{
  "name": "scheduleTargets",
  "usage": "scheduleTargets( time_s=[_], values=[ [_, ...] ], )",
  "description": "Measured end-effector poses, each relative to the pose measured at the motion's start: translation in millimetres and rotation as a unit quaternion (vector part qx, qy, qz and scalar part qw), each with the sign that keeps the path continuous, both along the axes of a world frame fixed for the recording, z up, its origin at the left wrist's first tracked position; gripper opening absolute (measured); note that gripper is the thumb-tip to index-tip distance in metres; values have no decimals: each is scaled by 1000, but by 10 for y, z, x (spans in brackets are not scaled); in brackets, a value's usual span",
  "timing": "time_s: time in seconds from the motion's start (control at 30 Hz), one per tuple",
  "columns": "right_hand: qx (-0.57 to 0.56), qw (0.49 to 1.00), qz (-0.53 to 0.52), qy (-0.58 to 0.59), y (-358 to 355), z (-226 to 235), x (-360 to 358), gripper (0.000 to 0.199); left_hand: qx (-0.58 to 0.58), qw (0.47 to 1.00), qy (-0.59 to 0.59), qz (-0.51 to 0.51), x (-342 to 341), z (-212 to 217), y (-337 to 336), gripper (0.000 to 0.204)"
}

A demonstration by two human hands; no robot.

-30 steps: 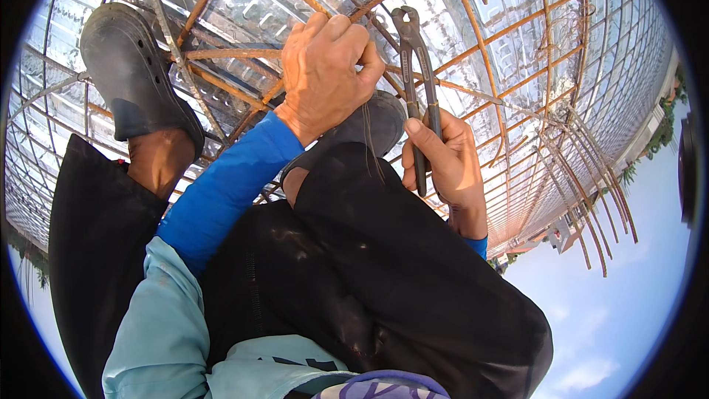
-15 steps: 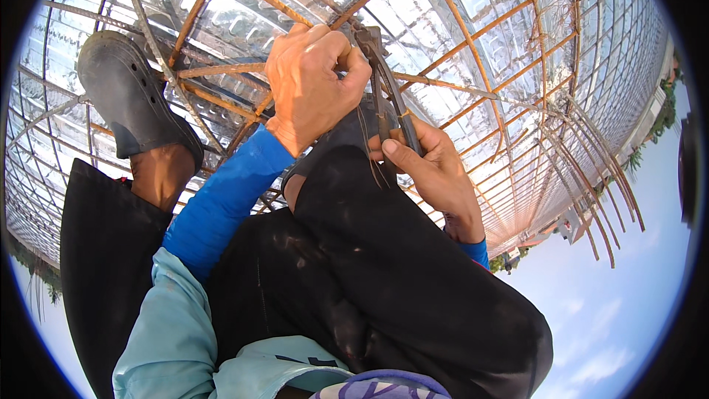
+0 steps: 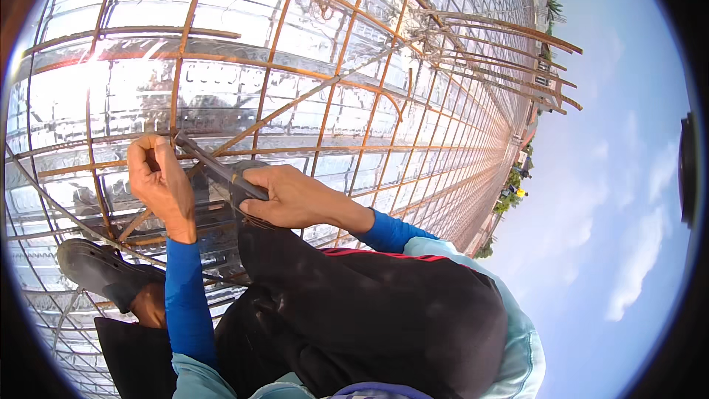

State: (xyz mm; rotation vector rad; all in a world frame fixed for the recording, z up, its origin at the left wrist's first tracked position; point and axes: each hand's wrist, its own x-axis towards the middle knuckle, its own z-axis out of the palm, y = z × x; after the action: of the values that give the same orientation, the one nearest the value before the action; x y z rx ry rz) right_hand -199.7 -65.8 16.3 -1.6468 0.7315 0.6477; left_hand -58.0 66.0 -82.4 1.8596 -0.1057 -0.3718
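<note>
My right hand is closed round the handles of a pair of dark metal pincers. Their jaws point up and left, reaching a crossing of rusty rebar. Just left of the jaws, my left hand has its fingers curled in a pinch; whatever they hold, if anything, is too small to make out. Thin tie wires hang below my right hand, beside my knee.
A mesh of rebar over shiny metal decking spreads ahead and to the right. Several loose bar ends jut out at the upper right. My black clog rests on the bars at the left. Sky lies beyond the deck's edge.
The view has swung to the right. My left hand has gone from a fist beside the pincers' jaws to a looser pinch a little left of them. The right hand still grips the pincers.
</note>
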Motion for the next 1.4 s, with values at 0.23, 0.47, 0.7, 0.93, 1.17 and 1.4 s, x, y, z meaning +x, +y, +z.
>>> scheduleTargets(
  time_s=[0.23, 0.47, 0.7, 0.93, 1.17, 1.4],
  values=[
    [-91, 995, 18, -31, 153, -303, -260, 29, 117, 958, -1, -261, 324, -478, 51, 32],
    [-153, 987, 38, -32, 362, -274, -149, 26, 195, 882, 7, -429, 851, -225, -45, 38],
    [-173, 984, 39, 1, 451, -310, -85, 22, 236, 830, -27, -505, 1051, -177, -239, 21],
    [-208, 977, 30, -29, 531, -412, -115, 21, 166, 752, -258, -583, 1026, -206, -382, 25],
    [-241, 968, 13, -76, 574, -478, -128, 19, 222, 767, -113, -592, 1014, 18, -349, 18],
    [-259, 958, -16, -120, 641, -567, -201, 17, 175, 791, -141, -569, 839, -15, -216, 15]
  ],
)
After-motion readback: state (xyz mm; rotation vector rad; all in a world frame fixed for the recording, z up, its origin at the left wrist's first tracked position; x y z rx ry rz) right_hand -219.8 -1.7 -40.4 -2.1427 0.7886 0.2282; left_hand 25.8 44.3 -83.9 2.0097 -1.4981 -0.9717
